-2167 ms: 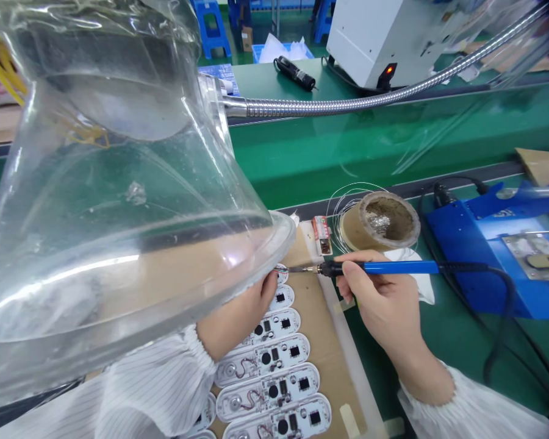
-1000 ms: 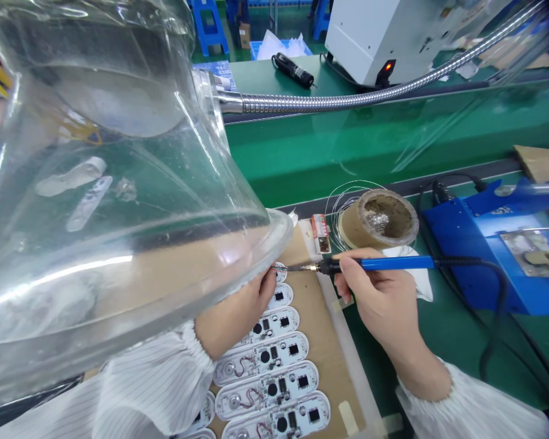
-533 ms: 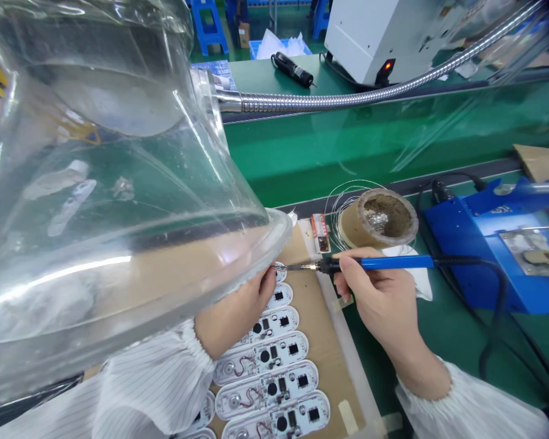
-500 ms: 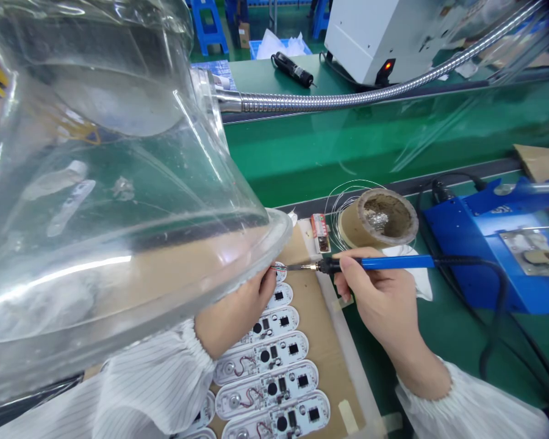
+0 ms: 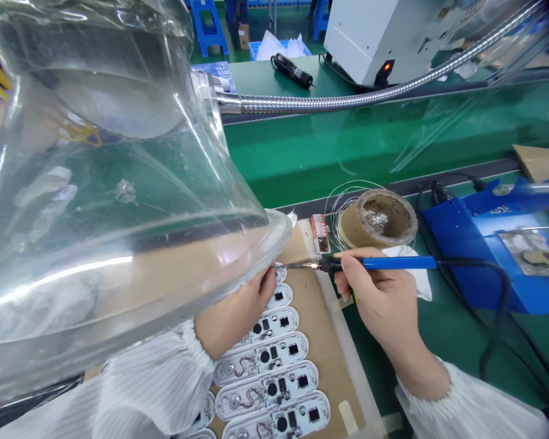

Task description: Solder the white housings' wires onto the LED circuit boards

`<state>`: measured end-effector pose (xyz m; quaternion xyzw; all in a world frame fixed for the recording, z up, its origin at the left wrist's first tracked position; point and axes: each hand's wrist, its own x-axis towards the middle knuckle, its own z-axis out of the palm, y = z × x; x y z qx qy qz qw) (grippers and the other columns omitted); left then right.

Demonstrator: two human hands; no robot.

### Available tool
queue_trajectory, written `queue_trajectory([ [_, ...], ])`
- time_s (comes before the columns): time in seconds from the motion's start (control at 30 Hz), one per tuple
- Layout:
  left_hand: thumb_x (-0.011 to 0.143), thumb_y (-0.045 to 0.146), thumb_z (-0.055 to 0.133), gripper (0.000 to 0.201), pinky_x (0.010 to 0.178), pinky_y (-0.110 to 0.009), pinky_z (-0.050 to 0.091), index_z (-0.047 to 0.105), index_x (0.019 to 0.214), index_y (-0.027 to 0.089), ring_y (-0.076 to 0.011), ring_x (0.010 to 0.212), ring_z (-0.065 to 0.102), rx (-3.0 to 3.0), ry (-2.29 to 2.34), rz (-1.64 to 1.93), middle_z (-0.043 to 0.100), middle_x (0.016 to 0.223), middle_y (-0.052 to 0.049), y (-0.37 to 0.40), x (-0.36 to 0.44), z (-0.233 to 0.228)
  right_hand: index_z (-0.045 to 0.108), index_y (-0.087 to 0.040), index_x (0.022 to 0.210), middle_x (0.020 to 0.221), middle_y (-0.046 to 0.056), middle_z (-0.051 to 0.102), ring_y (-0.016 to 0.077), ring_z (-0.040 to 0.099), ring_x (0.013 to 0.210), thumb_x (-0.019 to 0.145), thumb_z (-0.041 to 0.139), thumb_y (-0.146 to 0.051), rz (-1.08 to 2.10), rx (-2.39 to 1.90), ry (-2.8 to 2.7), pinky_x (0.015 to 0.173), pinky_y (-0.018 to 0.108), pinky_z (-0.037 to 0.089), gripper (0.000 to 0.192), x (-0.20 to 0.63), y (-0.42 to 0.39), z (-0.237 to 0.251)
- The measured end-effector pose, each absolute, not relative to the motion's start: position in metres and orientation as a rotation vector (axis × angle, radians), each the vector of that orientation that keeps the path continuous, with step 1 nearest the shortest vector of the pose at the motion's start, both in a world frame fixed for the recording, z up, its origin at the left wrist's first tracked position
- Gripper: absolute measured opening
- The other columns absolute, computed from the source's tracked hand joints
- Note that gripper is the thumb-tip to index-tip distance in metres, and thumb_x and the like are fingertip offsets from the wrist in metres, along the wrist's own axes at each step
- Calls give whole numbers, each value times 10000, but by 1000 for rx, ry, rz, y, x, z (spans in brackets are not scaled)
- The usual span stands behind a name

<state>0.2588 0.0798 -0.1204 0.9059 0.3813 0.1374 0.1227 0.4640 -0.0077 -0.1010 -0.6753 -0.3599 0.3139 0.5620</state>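
1. Where the clear fume hood [image 5: 119, 201] fills the left of the view, its rim hangs over the top of the work and hides part of it.
2. Left hand [image 5: 231, 314] lies on the row of white circuit boards [image 5: 269, 366], fingertips pinched together at fine wires on the topmost board [image 5: 280, 272]; little has shifted there over the last two seconds.
3. Boards sit in a column on a cardboard sheet [image 5: 313, 317], which rests on the green bench [image 5: 443, 329].
4. Right hand [image 5: 384, 305] is closed in a pen grip on the blue soldering iron [image 5: 393, 263]; the tip has stayed at the topmost board, touching or just short of it. Judgement: the same joint is being held steady.
5. Beyond the iron stands a round tip-cleaner pot [image 5: 377, 219], with loops of thin solder wire about it.
6. Far right: blue soldering station [image 5: 485, 244], cable trailing toward the iron.
7. Room: a flexible metal hose [image 5: 348, 100] crosses behind, a white machine [image 5: 384, 30] beyond it, and blue stools [image 5: 208, 27] on the floor.
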Motion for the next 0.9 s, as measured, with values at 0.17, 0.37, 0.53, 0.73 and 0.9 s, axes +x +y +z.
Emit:
queue_trajectory([
  [0.17, 923, 109, 650, 279, 1069, -510, 589, 710, 1151, 259, -323, 1345, 606, 2679, 1131, 398, 593, 1485, -113, 79, 259, -122, 740, -205, 914, 594, -30, 662, 127, 590, 495, 995, 678, -316, 746, -1555, -924, 483, 233, 484, 151, 470, -8, -109],
  [0.37, 960, 115, 580, 214, 1011, -505, 600, 699, 1090, 237, -319, 1283, 628, 2608, 1141, 446, 624, 1420, -132, 79, 262, -118, 752, -208, 933, 618, -22, 691, 127, 621, 496, 1000, 686, -308, 741, -1540, -993, 473, 217, 513, 138, 475, -9, -114],
  [0.53, 995, 152, 552, 161, 988, -467, 591, 696, 1010, 220, -321, 1273, 627, 2580, 1170, 410, 629, 1398, -146, 79, 264, -114, 752, -212, 930, 621, -24, 697, 125, 628, 501, 1002, 687, -318, 732, -1543, -996, 472, 210, 519, 144, 474, -8, -114],
  [0.73, 989, 147, 562, 150, 950, -443, 587, 695, 970, 212, -316, 1231, 643, 2548, 1190, 400, 658, 1328, -138, 78, 266, -111, 753, -213, 924, 621, -28, 696, 124, 623, 493, 1006, 681, -316, 724, -1547, -1005, 462, 211, 514, 150, 475, -8, -115],
  [0.9, 1000, 158, 554, 142, 958, -441, 581, 686, 973, 205, -314, 1236, 635, 2555, 1211, 381, 661, 1325, -141, 78, 267, -111, 747, -211, 926, 620, -28, 693, 122, 627, 498, 1007, 679, -310, 726, -1542, -1005, 469, 208, 514, 145, 475, -8, -115],
])
